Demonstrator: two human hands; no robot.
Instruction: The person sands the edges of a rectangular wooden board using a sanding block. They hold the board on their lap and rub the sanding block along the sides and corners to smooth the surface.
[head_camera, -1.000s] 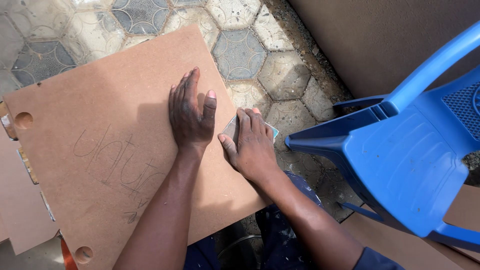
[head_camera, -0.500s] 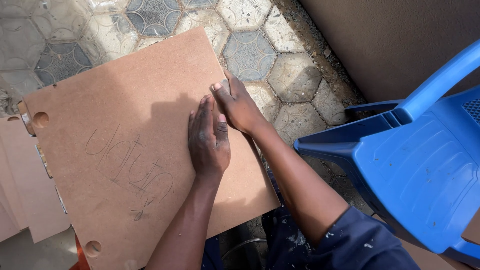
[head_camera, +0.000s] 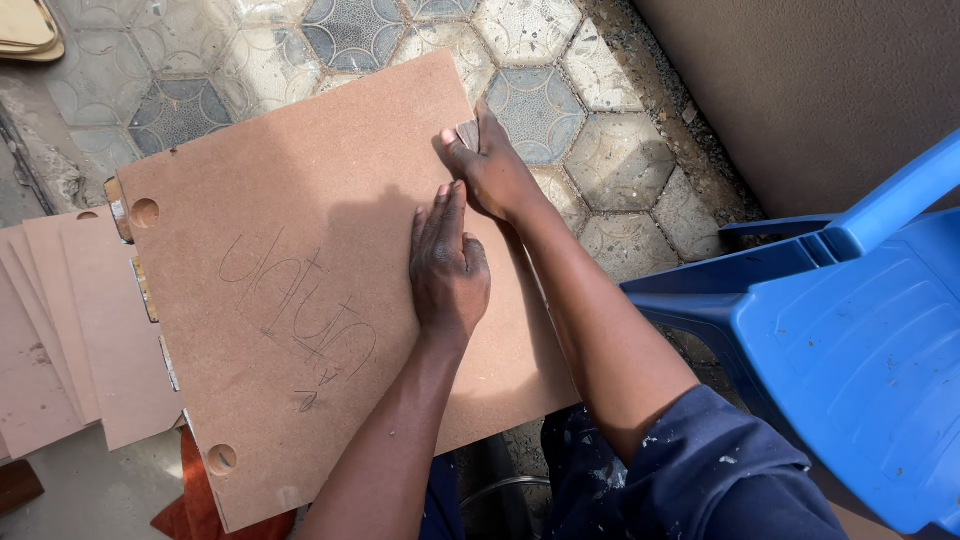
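While the left hand (head_camera: 448, 262) lies flat and open on the fibreboard panel (head_camera: 280, 270), the right hand (head_camera: 492, 170) pinches a small sanding pad (head_camera: 467, 132) against the panel's right edge. That edge runs away from the person, nearest the right hand; the panel lies over paving tiles (head_camera: 560, 110)

Most of the small grey block (head_camera: 467, 134) is covered by the right hand (head_camera: 497, 175), so its shape and material cannot be told; only a corner shows at the board's far edge. The fingers (head_camera: 487, 122) of that hand curl over the edge of the brown board (head_camera: 300, 200), and their tips are out of sight. The left hand (head_camera: 448, 262) lies flat and hides the board beneath it. Both arms are cut off by the lower picture edge. The blue plastic chair (head_camera: 850, 340) runs off the right side. The stacked boards (head_camera: 60, 320) on the left are partly covered by the top board and clipped by the edge. The red thing (head_camera: 185, 505) under the board's near corner is too hidden to identify.
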